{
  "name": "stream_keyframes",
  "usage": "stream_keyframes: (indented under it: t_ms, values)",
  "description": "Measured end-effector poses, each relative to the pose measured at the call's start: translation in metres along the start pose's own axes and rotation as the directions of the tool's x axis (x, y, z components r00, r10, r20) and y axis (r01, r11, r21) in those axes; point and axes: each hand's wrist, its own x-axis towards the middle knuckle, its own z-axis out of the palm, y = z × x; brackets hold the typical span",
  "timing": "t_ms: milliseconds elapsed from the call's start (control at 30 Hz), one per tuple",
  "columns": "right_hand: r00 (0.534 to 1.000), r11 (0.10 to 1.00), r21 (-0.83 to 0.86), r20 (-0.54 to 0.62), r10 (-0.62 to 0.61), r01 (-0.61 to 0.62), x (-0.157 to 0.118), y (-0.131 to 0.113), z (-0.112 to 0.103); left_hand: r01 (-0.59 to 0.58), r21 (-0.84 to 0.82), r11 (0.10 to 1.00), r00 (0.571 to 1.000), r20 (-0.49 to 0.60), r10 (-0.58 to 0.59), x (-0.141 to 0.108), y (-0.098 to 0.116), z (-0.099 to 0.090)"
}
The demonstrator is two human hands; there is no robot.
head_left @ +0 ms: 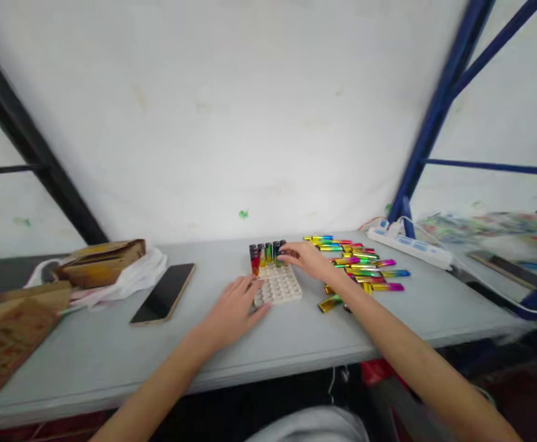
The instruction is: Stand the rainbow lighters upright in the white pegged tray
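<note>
We have a pale tabletop [305,334] in front of us, and the largest share of the work lies on its right: a wide spread of loose lighters [373,273], as they look to us, in shiny gold, green, blue and magenta, lying flat at mixed angles and partly behind our forearm. Next in size comes the white tray [280,290], set on the tabletop between our hands and just left of that spread, its near part showing rows of unfilled holes. Our left hand [235,307] rests at the tray's left edge, fingers spread and holding nothing we can see. Our right hand [307,258] reaches over the tray's far right corner, its fingers apparently pinched on the lighter there. Smallest is the finished part: one short row of standing lighters [269,252], upright with black tops, along the far edge. We judge this an early stage, with far more lying loose than standing.
</note>
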Motion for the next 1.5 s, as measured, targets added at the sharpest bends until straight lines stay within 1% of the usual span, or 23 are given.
stream_keyframes:
  t_ms: [167,300,400,467,567,633,700,767,833,900,967,1033,1100,1167,1200,1267,1333,1367,1433,1500]
  values:
    - [1.0,1.0,-0.002,-0.024,0.003,-0.003,0.004,0.003,0.003,-0.009,-0.011,1.0,1.0,-0.019,0.009,0.003,-0.002,-0.001]
    - [0.999,0.999,-0.037,-0.043,0.009,-0.011,0.005,0.001,0.005,-0.012,-0.021,1.0,1.0,-0.027,0.011,0.003,-0.001,-0.002]
    - [0.999,0.999,-0.024,-0.045,0.027,-0.028,0.005,-0.002,0.005,-0.007,-0.03,1.0,0.999,-0.034,0.006,0.002,-0.001,-0.002]
    - [0.999,0.999,0.007,-0.015,0.036,-0.036,0.005,-0.001,0.004,-0.005,-0.031,1.0,0.999,-0.034,0.004,0.002,-0.001,-0.002]
    - [0.996,0.999,0.038,0.079,0.034,-0.037,0.007,0.001,0.002,-0.003,-0.025,1.0,1.0,-0.024,0.002,0.003,0.0,-0.003]
    - [0.995,0.998,-0.03,0.092,0.05,-0.047,0.01,0.003,0.002,0.002,-0.021,1.0,1.0,-0.013,-0.002,0.003,0.0,-0.003]
    - [0.994,0.981,-0.173,0.048,0.101,-0.092,0.012,0.003,0.002,0.004,-0.019,1.0,1.0,-0.004,-0.004,0.004,-0.001,-0.004]
    - [0.987,0.939,-0.308,0.01,0.162,-0.151,0.013,0.002,0.004,0.004,-0.02,1.0,1.0,-0.001,-0.004,0.004,-0.001,-0.004]
    - [0.98,0.911,-0.372,0.013,0.197,-0.179,0.013,0.0,0.005,0.005,-0.024,1.0,1.0,-0.001,-0.005,0.005,-0.002,-0.005]
    - [0.98,0.91,-0.377,0.028,0.199,-0.174,0.013,0.0,0.004,0.005,-0.027,1.0,1.0,-0.004,-0.005,0.005,-0.002,-0.005]
    - [0.982,0.924,-0.35,0.05,0.184,-0.155,0.011,0.002,0.0,0.005,-0.03,1.0,1.0,-0.005,-0.005,0.005,-0.002,-0.005]
    - [0.983,0.935,-0.324,0.058,0.172,-0.144,0.009,0.008,-0.009,0.007,-0.032,0.999,1.0,-0.005,-0.007,0.005,-0.002,-0.005]
    - [0.984,0.934,-0.321,0.031,0.176,-0.157,0.005,0.017,-0.021,0.004,-0.032,0.999,1.0,-0.001,-0.004,0.005,-0.002,-0.004]
    - [0.978,0.927,-0.321,0.01,0.209,-0.195,0.0,0.029,-0.033,0.001,-0.033,0.999,1.0,0.005,0.0,0.005,-0.002,-0.005]
    - [0.972,0.926,-0.312,0.031,0.232,-0.211,-0.003,0.036,-0.037,0.0,-0.034,0.999,1.0,0.009,0.001,0.005,-0.002,-0.005]
    - [0.954,0.937,-0.266,0.132,0.269,-0.227,-0.009,0.047,-0.043,0.005,-0.038,0.999,1.0,0.014,-0.004,0.005,-0.002,-0.006]
    - [0.934,0.954,-0.212,0.244,0.262,-0.212,-0.013,0.053,-0.041,0.008,-0.04,0.999,1.0,0.017,-0.008,0.005,-0.002,-0.006]
    - [0.928,0.96,-0.199,0.281,0.246,-0.194,-0.014,0.054,-0.038,0.008,-0.041,0.999,1.0,0.016,-0.007,0.005,-0.003,-0.006]
    - [0.925,0.965,-0.213,0.313,0.214,-0.151,-0.015,0.052,-0.03,0.0,-0.043,0.999,1.0,0.01,0.0,0.004,-0.005,-0.005]
    - [0.928,0.961,-0.252,0.317,0.196,-0.116,-0.013,0.046,-0.022,-0.007,-0.046,0.999,1.0,-0.003,0.007,0.004,-0.008,-0.004]
